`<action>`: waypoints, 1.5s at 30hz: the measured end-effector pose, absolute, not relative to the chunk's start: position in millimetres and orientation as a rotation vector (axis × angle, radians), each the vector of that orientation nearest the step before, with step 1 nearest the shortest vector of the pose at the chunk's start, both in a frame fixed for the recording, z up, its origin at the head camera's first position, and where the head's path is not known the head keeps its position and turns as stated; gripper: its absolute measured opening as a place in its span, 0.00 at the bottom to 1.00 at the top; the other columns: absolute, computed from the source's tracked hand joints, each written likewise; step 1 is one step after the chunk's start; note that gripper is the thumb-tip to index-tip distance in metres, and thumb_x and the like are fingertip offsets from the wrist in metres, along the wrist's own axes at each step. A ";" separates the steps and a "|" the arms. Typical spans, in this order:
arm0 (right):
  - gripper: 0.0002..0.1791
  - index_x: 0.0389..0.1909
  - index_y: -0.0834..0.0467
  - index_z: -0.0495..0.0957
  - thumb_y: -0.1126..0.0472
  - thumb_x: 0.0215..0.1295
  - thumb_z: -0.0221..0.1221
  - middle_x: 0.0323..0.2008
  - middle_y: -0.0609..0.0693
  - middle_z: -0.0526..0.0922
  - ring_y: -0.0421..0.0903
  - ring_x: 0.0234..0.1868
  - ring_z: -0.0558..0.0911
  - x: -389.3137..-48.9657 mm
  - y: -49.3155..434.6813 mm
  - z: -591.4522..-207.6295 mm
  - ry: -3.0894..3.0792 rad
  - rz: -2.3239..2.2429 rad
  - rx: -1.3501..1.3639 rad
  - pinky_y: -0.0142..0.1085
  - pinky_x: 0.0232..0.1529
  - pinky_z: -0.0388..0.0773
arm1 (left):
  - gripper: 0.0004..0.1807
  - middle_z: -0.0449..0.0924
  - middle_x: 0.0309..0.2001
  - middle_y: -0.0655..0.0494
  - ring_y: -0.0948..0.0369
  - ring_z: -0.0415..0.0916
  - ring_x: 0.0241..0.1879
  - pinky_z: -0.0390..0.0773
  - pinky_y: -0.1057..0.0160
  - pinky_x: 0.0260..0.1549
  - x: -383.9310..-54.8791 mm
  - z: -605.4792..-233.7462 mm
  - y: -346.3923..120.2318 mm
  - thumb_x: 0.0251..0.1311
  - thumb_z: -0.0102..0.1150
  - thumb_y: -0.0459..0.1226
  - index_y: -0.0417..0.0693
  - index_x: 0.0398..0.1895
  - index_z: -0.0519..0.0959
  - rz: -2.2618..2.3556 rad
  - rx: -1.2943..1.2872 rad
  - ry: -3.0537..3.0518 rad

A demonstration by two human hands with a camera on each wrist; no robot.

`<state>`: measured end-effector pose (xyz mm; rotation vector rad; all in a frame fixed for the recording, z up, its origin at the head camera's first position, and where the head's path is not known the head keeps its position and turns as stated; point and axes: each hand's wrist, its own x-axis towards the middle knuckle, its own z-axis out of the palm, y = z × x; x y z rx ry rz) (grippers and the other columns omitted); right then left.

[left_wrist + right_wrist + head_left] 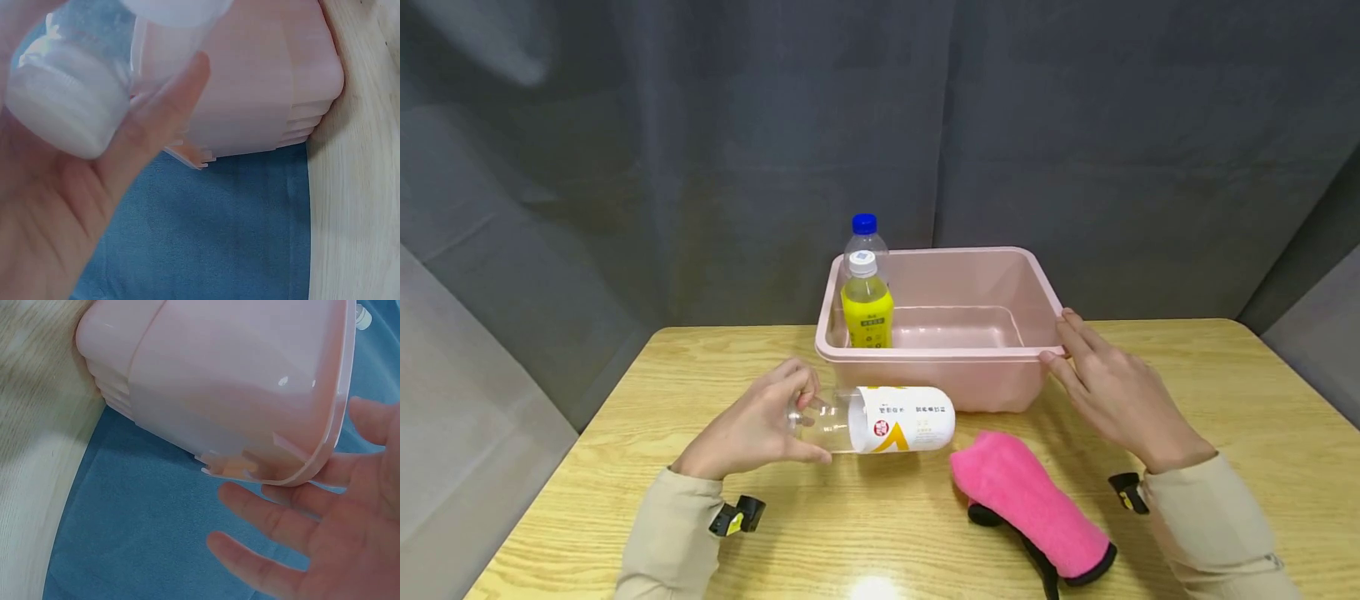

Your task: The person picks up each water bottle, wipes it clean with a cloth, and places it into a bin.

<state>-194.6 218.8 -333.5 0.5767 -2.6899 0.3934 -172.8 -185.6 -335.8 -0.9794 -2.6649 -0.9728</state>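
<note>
My left hand [767,417] grips the neck end of a clear bottle [910,419] with a white and orange label. The bottle lies on its side in the air, its base toward the right, in front of a pink basin [925,371]. Its white cap [62,109] sits against the palm in the left wrist view. My right hand [1112,392] touches the basin's right front corner, its fingers mostly straight in the right wrist view. Inside the basin at the left stand a bottle with a yellow label [868,312] and a blue-capped bottle [865,229] behind it.
A pink fuzzy cover [1030,500] with black trim lies on the wooden table [587,517], in front of the basin and to the right. Grey cloth [737,167] hangs close behind the table's back edge.
</note>
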 end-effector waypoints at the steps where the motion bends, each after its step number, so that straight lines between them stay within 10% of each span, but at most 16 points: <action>1: 0.31 0.72 0.73 0.62 0.53 0.81 0.48 0.70 0.74 0.62 0.77 0.57 0.75 -194.7 218.8 -333.3 -2.689 0.396 0.578 0.72 0.48 0.74 | 0.35 0.64 0.36 0.60 0.62 0.66 0.34 0.70 0.65 0.31 -172.9 -335.8 -185.8 0.32 0.88 0.36 0.52 0.28 0.62 -0.971 -0.979 -2.675; 45: 0.33 0.73 0.72 0.59 0.50 0.82 0.47 0.72 0.74 0.59 0.77 0.60 0.71 -196.4 217.8 -336.6 -2.730 0.475 0.565 0.72 0.53 0.71 | 0.31 0.68 0.34 0.52 0.56 0.68 0.35 0.71 0.63 0.33 -241.7 -257.9 -124.8 0.37 0.87 0.36 0.43 0.33 0.68 -0.807 -1.049 -2.292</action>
